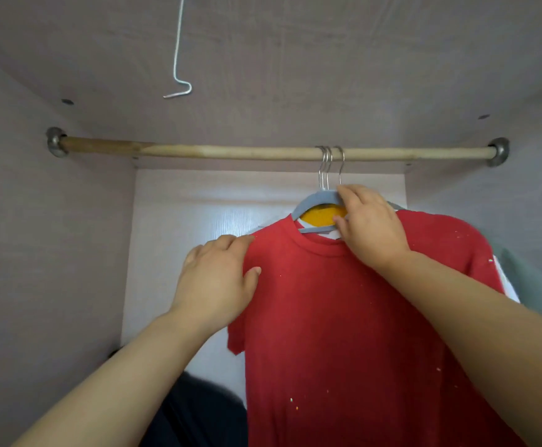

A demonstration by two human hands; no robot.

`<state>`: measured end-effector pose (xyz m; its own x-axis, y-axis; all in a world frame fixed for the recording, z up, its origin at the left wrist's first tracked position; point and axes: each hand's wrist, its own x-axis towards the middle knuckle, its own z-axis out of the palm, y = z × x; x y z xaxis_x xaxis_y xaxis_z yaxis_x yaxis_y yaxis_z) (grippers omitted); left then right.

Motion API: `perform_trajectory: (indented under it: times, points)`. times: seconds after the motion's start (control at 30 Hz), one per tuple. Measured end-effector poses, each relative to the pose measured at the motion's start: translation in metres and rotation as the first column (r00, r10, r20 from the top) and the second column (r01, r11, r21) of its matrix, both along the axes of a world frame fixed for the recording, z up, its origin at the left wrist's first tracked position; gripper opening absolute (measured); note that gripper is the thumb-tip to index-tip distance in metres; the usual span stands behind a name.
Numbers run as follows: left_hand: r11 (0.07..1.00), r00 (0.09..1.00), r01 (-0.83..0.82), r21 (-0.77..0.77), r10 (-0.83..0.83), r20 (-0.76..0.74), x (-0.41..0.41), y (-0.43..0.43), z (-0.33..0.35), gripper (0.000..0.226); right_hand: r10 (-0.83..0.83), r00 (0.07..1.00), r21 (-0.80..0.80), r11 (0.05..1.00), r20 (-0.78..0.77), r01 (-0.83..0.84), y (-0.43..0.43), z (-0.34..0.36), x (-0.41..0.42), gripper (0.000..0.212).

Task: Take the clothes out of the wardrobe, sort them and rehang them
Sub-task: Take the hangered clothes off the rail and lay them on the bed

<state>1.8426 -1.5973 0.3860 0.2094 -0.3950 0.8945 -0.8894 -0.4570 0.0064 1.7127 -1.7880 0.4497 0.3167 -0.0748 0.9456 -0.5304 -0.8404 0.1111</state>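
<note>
Wardrobe (53, 253) interior, seen from the wearer's head looking slightly upward. A wooden rail (231, 152) spans it from wall to wall. Three metal hanger hooks (327, 162) sit close together on the rail, right of its middle.

Directly below them hangs a red T-shirt (344, 317) on a grey hanger (315, 201), with an orange garment (323, 215) showing through its neck opening.

Both bare forearms reach up toward the rail. The right hand (369, 227) has its grip closed on the grey hanger just under the hooks, fingers over the top and thumb beneath. The left hand (218, 279) grips the T-shirt's shoulder below the rail's middle, fingers curled over the edge and thumb on the front.

A white wire hook (177, 75) dangles above the rail. Dark clothes (198, 414) lie far below it.
</note>
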Motion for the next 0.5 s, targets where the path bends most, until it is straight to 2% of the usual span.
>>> perform_trajectory:
  times: [0.13,0.3,0.4,0.5]
  points:
    - [0.999,0.998,-0.038,-0.014,0.039,0.043,0.003,-0.009,0.007,0.052,-0.045,0.999,-0.051,0.998,0.014,0.046,-0.023,0.015,0.012,0.033]
    - [0.994,0.993,-0.109,-0.023,0.11,0.048,0.007,-0.011,0.016,0.052,0.023,0.998,-0.085,0.996,0.057,-0.018,-0.037,0.03,0.026,0.03]
    - [0.989,0.988,-0.142,-0.036,0.144,0.061,0.006,-0.006,0.02,0.054,0.142,0.985,-0.131,0.983,0.097,-0.129,-0.034,0.04,0.028,0.035]
    - [0.979,0.986,-0.142,-0.148,0.153,0.065,0.002,0.006,0.028,0.056,0.278,0.948,-0.193,0.949,0.153,-0.247,-0.013,0.048,0.032,0.035]
